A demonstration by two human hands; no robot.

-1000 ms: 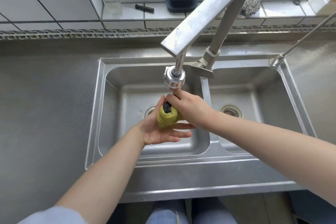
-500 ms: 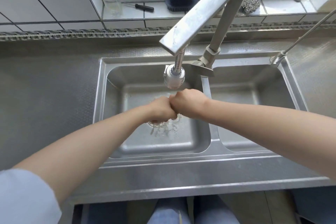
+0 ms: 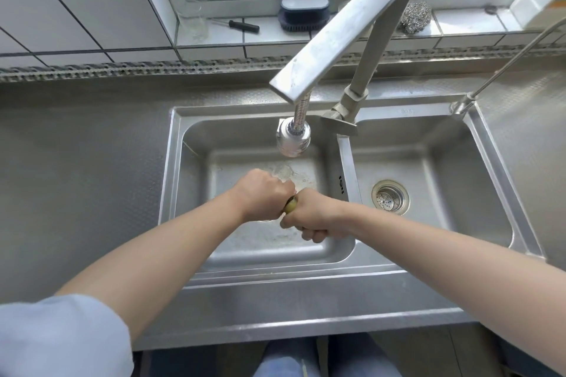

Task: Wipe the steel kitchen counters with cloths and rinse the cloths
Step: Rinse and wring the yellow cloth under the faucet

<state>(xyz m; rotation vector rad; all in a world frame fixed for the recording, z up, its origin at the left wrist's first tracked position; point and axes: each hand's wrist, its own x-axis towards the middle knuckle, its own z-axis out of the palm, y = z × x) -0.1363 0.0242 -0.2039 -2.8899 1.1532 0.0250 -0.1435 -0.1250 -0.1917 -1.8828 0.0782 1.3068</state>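
Note:
Over the left basin of the steel double sink [image 3: 347,162], my left hand [image 3: 263,193] and my right hand [image 3: 312,214] are fists side by side, both gripping a rolled yellow-green cloth [image 3: 290,204]. Only a small strip of the cloth shows between the fists; the rest is hidden inside them. The faucet's spray head [image 3: 293,141] hangs above and behind the hands. The basin floor around them is wet. The steel counter [image 3: 76,168] stretches to the left.
A strainer drain [image 3: 390,196] sits in the right basin. On the tiled window ledge lie a dark brush [image 3: 304,12], a steel scourer [image 3: 415,17], a black-handled tool [image 3: 243,25] and a clear glass [image 3: 193,20]. A thin second tap [image 3: 462,104] rises at the sink's right corner.
A second ago my left palm lay open under the cloth. Both fists then closed on it, and they have since moved lower and nearer in the basin, with a bit of cloth now showing.

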